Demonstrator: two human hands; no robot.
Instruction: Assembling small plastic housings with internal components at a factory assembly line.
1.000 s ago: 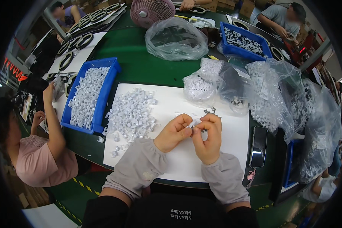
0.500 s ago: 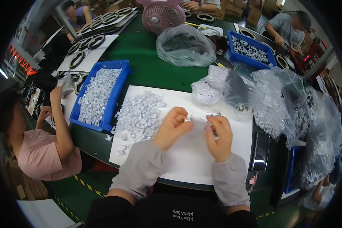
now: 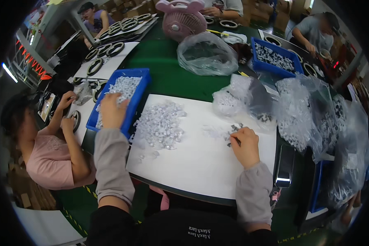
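Note:
My left hand (image 3: 112, 110) is over the near part of a blue tray (image 3: 142, 84) filled with small white plastic parts (image 3: 125, 85). Its thumb stands apart from the bent fingers, and I see nothing between them. On the white sheet (image 3: 192, 172), my right hand (image 3: 246, 146) has its fingertips pinched on a small dark part (image 3: 236, 141). Several more dark parts (image 3: 236, 127) lie loose beside those fingers. Left of them is a faint scatter of tiny whitish pieces (image 3: 212, 132). A wide heap of white parts (image 3: 160, 125) covers the sheet's left side.
Clear bags of small parts (image 3: 293, 112) stand to the right, with a phone (image 3: 285, 166) in front. Behind are an empty-looking clear bag (image 3: 207, 55), a pink fan (image 3: 182, 22) and another blue tray (image 3: 274, 57). A co-worker (image 3: 55, 151) sits at left.
My left hand has moved left from the middle of the sheet to the blue tray; the white part it pinched no longer shows. My right hand has come down onto the dark parts.

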